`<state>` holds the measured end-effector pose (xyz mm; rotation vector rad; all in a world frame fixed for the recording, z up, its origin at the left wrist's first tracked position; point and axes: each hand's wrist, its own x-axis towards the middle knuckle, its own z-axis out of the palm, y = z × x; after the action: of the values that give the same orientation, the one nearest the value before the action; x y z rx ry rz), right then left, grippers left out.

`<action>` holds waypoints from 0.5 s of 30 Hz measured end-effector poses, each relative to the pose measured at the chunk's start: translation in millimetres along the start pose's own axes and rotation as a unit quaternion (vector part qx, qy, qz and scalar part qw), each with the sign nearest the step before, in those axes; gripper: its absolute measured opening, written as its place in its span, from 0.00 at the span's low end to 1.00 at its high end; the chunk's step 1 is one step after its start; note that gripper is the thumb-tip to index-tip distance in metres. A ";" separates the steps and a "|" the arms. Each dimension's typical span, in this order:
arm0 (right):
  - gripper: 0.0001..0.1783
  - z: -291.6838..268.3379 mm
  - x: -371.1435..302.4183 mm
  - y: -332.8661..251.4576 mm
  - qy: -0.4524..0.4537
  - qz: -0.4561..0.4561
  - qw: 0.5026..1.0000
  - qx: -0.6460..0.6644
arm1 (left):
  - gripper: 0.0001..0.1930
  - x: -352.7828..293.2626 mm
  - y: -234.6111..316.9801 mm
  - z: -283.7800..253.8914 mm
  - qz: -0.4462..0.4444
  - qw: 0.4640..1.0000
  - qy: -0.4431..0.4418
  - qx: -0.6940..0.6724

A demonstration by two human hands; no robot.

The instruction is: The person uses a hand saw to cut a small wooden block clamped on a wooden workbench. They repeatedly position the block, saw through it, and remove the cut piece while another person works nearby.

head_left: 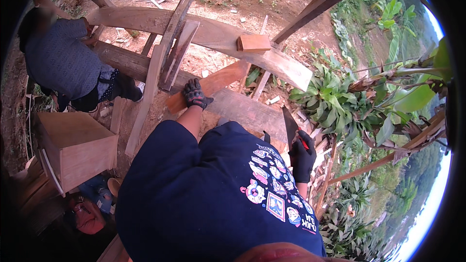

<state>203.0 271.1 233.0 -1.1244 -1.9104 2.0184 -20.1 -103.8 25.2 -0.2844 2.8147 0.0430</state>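
Observation:
My left hand [196,94], in a black and grey glove, rests on a reddish-brown board [223,78]. Its fingers are spread over the board's upper face, near the left end. This board lies slantwise across a weathered plank [250,110]. To the right, my black-gloved right hand [303,157] is closed around the red and black handle of a handsaw [290,125]. The dark blade points away from me, beyond the plank's right end and apart from the board. Part of the grip is hidden by my fingers.
A short wood block [254,43] sits on a long curved beam [213,29]. Upright boards [174,48] lean between beam and plank. Someone in a patterned grey top [68,60] works at left, near a wooden box [75,148]. Leafy plants [330,99] border the right side.

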 end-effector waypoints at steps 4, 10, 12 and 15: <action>0.22 16.5 -20.3 -13.8 0.010 -0.016 0.997 -0.068 | 0.63 13.8 -0.8 4.7 -0.001 0.998 -0.051 0.036; 0.21 25.4 -20.6 -14.2 -0.012 -0.012 0.998 -0.066 | 0.53 43.6 -7.2 -15.3 0.030 0.990 -0.135 0.029; 0.21 34.8 -22.2 -31.3 -0.018 -0.007 0.995 -0.101 | 0.50 45.4 -6.5 -16.1 0.020 0.991 -0.132 0.001; 0.23 45.6 -21.9 -39.9 -0.060 -0.036 0.988 -0.141 | 0.49 50.2 -14.0 -13.3 0.000 0.981 -0.189 -0.036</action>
<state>176.3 229.3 274.2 -0.9928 -2.3186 1.8595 -68.1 -127.9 22.4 -0.2612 2.4376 0.1811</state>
